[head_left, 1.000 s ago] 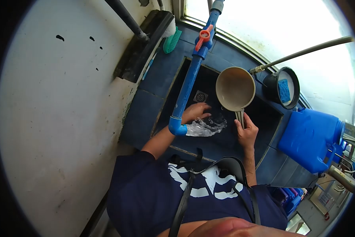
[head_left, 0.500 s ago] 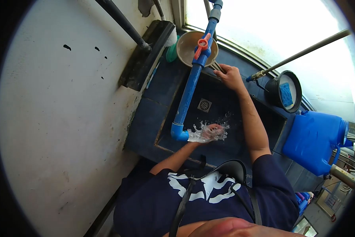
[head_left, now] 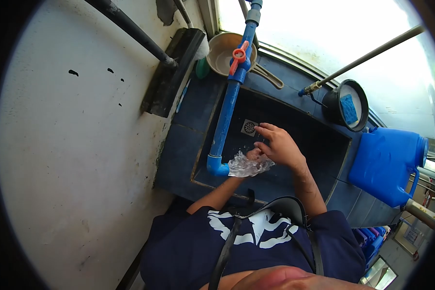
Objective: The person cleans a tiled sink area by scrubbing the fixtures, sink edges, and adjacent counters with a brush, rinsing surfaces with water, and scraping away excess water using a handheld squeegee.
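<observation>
Water (head_left: pixel 250 165) gushes from the elbow of a blue pipe (head_left: pixel 223 121) over the dark tiled basin (head_left: pixel 319 140). My left hand (head_left: pixel 254 154) is in this stream, partly covered by splashing water and by my other hand, so its fingers are unclear. Just above it is my right hand (head_left: pixel 281 146), fingers apart and holding nothing, close to the water. A beige dipper (head_left: pixel 268 76) rests on the ledge behind the basin, its handle pointing right. On the pipe sits a red valve handle (head_left: pixel 239 56).
A black bucket (head_left: pixel 329 104) with a blue sponge (head_left: pixel 348 109) stands on the right ledge, near a blue jerrycan (head_left: pixel 384 166). A squeegee (head_left: pixel 171 72) leans at the left wall. The drain (head_left: pixel 249 127) lies in the basin floor.
My right hand has let go of the dipper's handle and come down toward my left hand at the stream. The dipper stays on the ledge. Water keeps running.
</observation>
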Demonstrator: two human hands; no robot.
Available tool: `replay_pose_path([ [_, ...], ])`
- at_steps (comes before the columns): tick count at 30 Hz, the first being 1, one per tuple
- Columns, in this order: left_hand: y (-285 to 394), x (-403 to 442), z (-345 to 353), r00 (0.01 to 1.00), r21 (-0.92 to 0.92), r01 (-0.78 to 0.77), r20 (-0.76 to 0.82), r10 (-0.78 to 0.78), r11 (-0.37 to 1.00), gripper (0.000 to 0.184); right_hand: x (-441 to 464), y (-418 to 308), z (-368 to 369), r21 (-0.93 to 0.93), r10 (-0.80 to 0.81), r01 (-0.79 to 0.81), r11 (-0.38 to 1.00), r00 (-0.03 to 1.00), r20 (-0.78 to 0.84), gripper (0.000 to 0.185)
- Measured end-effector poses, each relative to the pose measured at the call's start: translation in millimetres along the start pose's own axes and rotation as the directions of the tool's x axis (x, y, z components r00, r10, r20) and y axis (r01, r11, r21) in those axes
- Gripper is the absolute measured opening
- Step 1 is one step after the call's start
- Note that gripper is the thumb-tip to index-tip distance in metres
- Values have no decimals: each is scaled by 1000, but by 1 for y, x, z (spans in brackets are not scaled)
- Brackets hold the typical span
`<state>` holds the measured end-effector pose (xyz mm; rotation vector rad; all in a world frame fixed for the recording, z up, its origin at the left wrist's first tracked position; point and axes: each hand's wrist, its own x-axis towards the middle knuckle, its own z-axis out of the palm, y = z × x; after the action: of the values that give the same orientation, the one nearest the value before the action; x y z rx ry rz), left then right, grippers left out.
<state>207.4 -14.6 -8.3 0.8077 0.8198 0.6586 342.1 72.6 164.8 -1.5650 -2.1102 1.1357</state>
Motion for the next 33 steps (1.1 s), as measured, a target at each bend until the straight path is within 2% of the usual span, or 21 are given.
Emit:
replay_pose_path([
  [3,6,-4,4,1000,26,10,25,-10,1000,23,-7,-42,-27,-157,-151,95,983,904,-399,39],
  [5,31,-15,13,998,233,58,-17,-56,971,28,8,-72,-56,-241,-326,233,942,803,-499,42],
  [6,3,-17,1,955,220,-295,92,282,930,31,18,-92,-70,-288,-410,298,910,749,-520,41],
  [7,6,-23,1,952,235,-305,111,287,923,31,28,-109,-80,-334,-488,358,872,689,-536,40],
  [8,11,-28,2,964,419,-264,102,244,869,31,44,-118,-87,-341,-490,354,871,673,-555,40],
  [10,-3,-36,-4,989,717,-138,58,140,683,28,73,-132,-102,-651,-759,422,631,513,-402,30],
  [11,1,-42,-7,988,730,-145,71,136,668,28,85,-137,-109,-654,-755,408,637,504,-421,30],
  [13,4,-55,-16,969,822,-244,192,153,515,29,105,-143,-114,-739,-582,322,592,805,-115,18],
  [16,-30,-82,-42,985,918,-167,170,22,360,35,119,-156,-106,-747,-426,118,654,873,-235,15],
  [17,-40,-92,-48,990,953,-92,120,-79,290,37,120,-151,-89,-748,-493,85,658,800,-342,11],
  [19,-51,-112,-55,986,965,-65,101,-131,252,38,106,-158,-70,-784,-489,4,620,784,-383,9],
  [21,-49,-125,-61,975,979,-69,107,-195,189,40,78,-140,-61,-710,-419,-11,704,801,-428,17],
  [22,-43,-131,-57,993,973,-83,98,-63,215,41,52,-118,-51,-480,-488,187,857,594,-639,28],
  [23,-37,-138,-52,994,964,-99,85,68,246,42,24,-90,-40,-267,-435,436,859,350,-829,41],
  [24,-33,-140,-47,991,963,-130,125,37,237,42,-10,-51,-23,-249,-323,229,941,388,-863,48],
  [26,-29,-136,-30,966,944,-103,20,259,312,46,-100,30,22,-132,0,-228,965,503,-864,62],
  [27,-31,-137,-28,972,942,-122,49,232,312,46,-153,60,47,-67,219,-451,890,550,-806,77],
  [29,-36,-135,-30,977,971,-101,56,204,218,51,-270,135,130,2,577,-797,604,436,-691,98],
  [30,-40,-134,-31,988,971,-44,7,157,234,55,-317,122,142,-56,818,-921,384,368,-442,104],
  [31,-41,-134,-31,990,971,-57,25,138,232,55,-358,130,169,10,893,-955,298,275,-355,114],
  [33,-39,-132,-31,997,985,-2,-11,74,175,56,-406,124,195,162,885,-893,419,362,-292,121],
])
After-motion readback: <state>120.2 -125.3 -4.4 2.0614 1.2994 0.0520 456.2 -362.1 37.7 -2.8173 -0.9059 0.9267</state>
